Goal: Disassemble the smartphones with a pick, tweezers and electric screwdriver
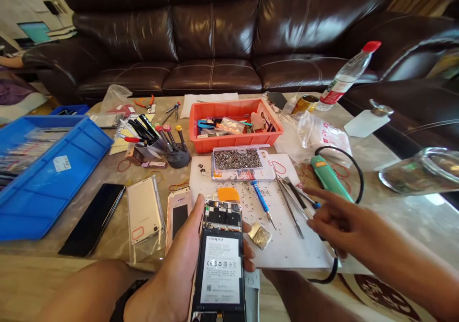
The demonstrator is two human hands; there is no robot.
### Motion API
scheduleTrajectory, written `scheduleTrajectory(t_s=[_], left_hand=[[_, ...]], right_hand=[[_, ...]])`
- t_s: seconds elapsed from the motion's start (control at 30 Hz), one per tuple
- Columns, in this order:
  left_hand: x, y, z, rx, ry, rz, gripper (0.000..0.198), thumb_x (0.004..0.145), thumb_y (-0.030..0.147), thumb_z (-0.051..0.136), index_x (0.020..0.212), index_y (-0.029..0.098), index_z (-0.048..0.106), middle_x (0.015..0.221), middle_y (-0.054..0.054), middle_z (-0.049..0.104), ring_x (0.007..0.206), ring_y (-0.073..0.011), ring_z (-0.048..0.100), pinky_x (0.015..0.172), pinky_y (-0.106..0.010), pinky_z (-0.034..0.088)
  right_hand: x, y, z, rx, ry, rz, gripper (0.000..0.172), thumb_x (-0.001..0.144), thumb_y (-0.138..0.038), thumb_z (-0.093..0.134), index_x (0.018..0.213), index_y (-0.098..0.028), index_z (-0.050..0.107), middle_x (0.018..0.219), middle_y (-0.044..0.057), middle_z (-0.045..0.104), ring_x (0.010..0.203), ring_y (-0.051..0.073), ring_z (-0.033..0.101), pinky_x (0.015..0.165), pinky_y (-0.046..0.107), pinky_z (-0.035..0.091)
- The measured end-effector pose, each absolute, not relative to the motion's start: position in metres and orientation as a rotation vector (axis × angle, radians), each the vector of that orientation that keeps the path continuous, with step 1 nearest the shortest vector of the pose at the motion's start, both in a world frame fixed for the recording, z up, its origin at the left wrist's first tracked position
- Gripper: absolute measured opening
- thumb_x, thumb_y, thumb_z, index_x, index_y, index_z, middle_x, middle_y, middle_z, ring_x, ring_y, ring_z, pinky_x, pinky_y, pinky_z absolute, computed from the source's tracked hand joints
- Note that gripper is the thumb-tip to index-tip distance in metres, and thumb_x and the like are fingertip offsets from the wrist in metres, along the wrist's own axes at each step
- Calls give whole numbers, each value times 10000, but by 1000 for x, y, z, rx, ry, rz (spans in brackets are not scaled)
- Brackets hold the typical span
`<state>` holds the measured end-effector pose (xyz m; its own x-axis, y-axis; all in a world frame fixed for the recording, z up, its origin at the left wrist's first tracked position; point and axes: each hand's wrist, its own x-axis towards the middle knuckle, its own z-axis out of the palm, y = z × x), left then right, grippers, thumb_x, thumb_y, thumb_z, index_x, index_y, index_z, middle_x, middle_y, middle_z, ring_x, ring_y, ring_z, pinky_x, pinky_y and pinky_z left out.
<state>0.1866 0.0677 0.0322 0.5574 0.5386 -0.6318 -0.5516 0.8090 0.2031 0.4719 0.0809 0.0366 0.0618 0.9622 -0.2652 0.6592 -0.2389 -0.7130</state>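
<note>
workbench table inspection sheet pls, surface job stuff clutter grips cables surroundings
surface: marble-look table under a white work mat, with loose screws scattered on the mat
job's things: OPPO phone, back off, battery exposed; screw tray, tweezers, blue screwdriver, orange pry pick
clutter: orange crate of tools and bags, blue parts tray, loose phone panels
grips: left grip holds the phone; right grip open, fingers spread above the tweezers
cables: black cord from a green tool, looping past the mat
surroundings: brown leather sofa behind, water bottle at the table's far edge
</note>
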Motion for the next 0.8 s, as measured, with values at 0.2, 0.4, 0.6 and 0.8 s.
scheduleTrajectory(t_s=[0.2,0.4,0.6,0.8], left_hand=[[193,65,28,3,690,645,872,993,771,261,993,59,765,746,-138,750,665,-220,728,697,-318,562],[192,74,24,-90,709,618,898,987,787,168,907,104,746,704,-108,723,580,-178,697,571,-252,474],[187,70,17,-91,704,628,847,994,775,224,913,119,755,694,-107,732,584,-182,705,585,-252,481],[188,67,20,-126,685,668,706,981,749,405,941,146,770,709,-89,741,562,-179,670,599,-279,518]], right_hand=[[414,112,55,-1263,-1292,1520,294,760,-424,886,864,-202,724,659,23,701,569,162,676,536,269,567],[346,124,41,-1010,-1150,1837,320,796,-467,872,865,-219,683,708,13,734,468,132,634,373,218,479],[338,118,35,-1020,-1229,1874,300,873,-486,804,874,-224,658,687,-20,685,441,97,565,383,208,436],[340,124,32,-1009,-1291,1812,325,841,-474,842,846,-202,664,733,-10,688,644,119,627,555,216,495]])
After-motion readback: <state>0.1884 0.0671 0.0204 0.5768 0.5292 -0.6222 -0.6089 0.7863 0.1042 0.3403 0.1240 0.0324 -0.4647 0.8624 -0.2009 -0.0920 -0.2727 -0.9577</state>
